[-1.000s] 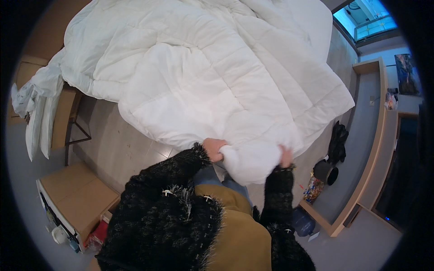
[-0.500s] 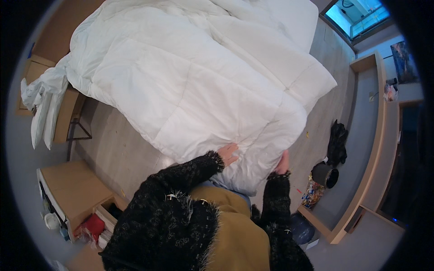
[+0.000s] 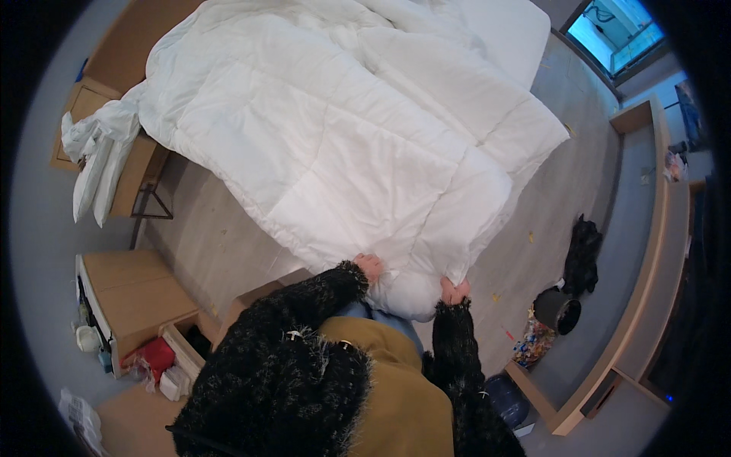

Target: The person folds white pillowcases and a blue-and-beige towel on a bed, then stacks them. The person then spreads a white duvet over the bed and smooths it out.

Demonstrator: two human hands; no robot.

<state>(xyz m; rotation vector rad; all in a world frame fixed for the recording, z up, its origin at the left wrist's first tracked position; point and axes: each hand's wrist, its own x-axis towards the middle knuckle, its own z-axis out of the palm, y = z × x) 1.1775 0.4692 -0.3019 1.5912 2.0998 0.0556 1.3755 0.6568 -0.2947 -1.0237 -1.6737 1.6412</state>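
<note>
A large white quilted duvet [image 3: 365, 152] spreads over the bed, its near end hanging down toward my body. My left hand [image 3: 369, 267] is closed on the duvet near its front edge, the fingers curled into the cloth. To the right, my right hand [image 3: 454, 291] pinches the duvet's near right corner, with a small fold pulled up at the fingers. Between the two hands the end of the duvet bulges in a rounded lump in front of my legs.
Left of the bed stands a wooden bench [image 3: 137, 179] with white plastic-wrapped pieces on it. Nearer is a wooden cabinet [image 3: 137, 286] with an open drawer. Along the right wall are a dark bin [image 3: 557, 311], a black bag-like heap [image 3: 583, 255] and a long wooden-framed unit [image 3: 659, 228].
Both hands have drawn closer to my body and to the left. My fingers, flatter before, are now closed on the duvet, and its near edge is bunched up between them.
</note>
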